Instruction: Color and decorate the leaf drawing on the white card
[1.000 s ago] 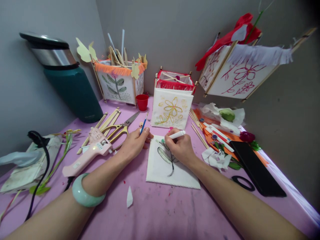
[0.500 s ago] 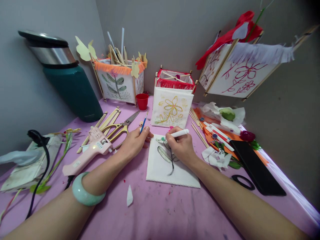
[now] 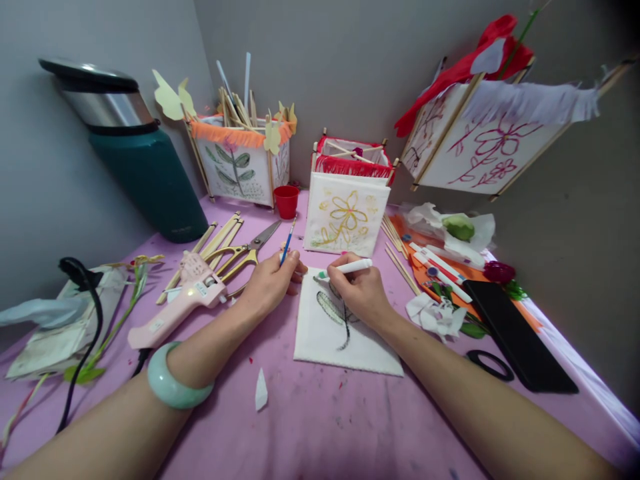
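Observation:
A white square panel (image 3: 320,343) lies on the table, bearing a dark stem and green-shaded leaves. My right hand (image 3: 361,288) grips a white marker (image 3: 353,266) with a green tip section. The marker's tip is at the panel's upper left, and my hand covers part of the drawing. My left hand (image 3: 274,280) is closed around a thin blue paintbrush (image 3: 287,241), held upright with its bristles up. Its fingertips are by the panel's upper left edge. Behind the panel stands a white sheet (image 3: 345,217) with a yellow flower drawing, leaning on a red-fringed lantern frame (image 3: 357,160).
Left are gold-handled scissors (image 3: 245,253), a pink glue gun (image 3: 183,303), wooden sticks (image 3: 220,243), a red cup (image 3: 287,202) and a teal bottle (image 3: 150,180). Right are crumpled paper (image 3: 437,317), a black phone (image 3: 520,337) and a black ring (image 3: 490,365). A decorated lantern (image 3: 480,143) hangs above.
The marker's tip has shifted slightly left and up on the panel, with my right hand following. My left hand still holds the paintbrush. The whole view has shifted slightly.

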A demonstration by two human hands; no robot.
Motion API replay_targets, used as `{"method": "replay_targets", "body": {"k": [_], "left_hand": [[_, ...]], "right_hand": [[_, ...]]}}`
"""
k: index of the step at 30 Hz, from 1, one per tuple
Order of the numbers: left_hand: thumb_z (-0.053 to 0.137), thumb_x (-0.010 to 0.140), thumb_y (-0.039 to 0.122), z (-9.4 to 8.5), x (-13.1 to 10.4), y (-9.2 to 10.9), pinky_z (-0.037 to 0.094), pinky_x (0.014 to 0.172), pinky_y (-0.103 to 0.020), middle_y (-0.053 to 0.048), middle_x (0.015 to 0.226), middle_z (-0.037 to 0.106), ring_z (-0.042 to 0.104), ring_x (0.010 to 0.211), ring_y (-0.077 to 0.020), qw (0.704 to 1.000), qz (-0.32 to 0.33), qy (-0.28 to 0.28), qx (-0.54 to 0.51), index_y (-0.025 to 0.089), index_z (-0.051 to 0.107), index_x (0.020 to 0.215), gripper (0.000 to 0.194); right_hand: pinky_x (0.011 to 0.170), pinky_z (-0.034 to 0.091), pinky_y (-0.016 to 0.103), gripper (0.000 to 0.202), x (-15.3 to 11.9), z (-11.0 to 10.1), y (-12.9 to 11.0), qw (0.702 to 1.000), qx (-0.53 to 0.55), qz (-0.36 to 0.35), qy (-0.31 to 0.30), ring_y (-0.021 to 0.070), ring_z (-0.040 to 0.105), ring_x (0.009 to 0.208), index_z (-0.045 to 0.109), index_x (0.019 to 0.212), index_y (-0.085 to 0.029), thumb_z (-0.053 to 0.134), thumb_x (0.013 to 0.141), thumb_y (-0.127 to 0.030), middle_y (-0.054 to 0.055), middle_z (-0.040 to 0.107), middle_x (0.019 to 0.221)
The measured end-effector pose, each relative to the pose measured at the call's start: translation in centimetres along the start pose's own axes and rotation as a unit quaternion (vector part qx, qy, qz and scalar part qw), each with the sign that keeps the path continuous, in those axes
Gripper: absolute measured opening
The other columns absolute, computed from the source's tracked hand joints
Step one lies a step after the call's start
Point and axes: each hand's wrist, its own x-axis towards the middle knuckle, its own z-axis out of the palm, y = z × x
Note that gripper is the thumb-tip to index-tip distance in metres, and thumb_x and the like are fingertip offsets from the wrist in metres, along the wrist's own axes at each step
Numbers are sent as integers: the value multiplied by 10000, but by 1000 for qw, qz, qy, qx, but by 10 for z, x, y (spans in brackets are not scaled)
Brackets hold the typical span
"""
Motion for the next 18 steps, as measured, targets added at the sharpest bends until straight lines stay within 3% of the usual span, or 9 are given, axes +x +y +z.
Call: {"method": "replay_targets", "body": {"k": [18], "left_hand": [[390,815,595,-1,0,-1,524,565,-287,-102,789,658,632,760,-206,1000,4,-1,5,146,614,801,502]], "right_hand": [[469,337,206,140,1,1,-1,1000,4,-10,-21,96,478,486,577,725,-168,513,791,-274,-16,546,543]]}}
